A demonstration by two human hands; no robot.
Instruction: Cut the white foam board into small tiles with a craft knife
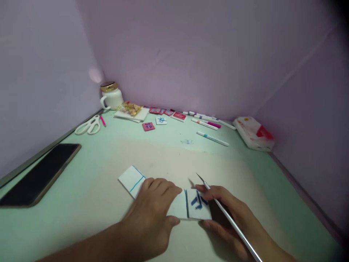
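Observation:
My left hand (155, 211) is closed on the left part of a flat white block (177, 205), which looks like rubber for carving stamps. A dark blue line crosses this block, and blue brush-like marks fill its right end. That end is pinched between the thumb and fingers of my right hand (231, 214). A slim silver craft knife (231, 222) also rests in my right hand, its pointed tip facing up and away to the left. Another white piece (130, 179) with blue lines lies on the table by my left knuckles, partly hidden by them.
A dark phone (40, 174) and white scissors (88, 125) lie at left. Along the back are a lidded white mug (112, 97), a gold packet (130, 108), a pink marked square (148, 126), a white marked square (161, 120) and several markers (212, 139). A tissue pack (253, 133) sits at right.

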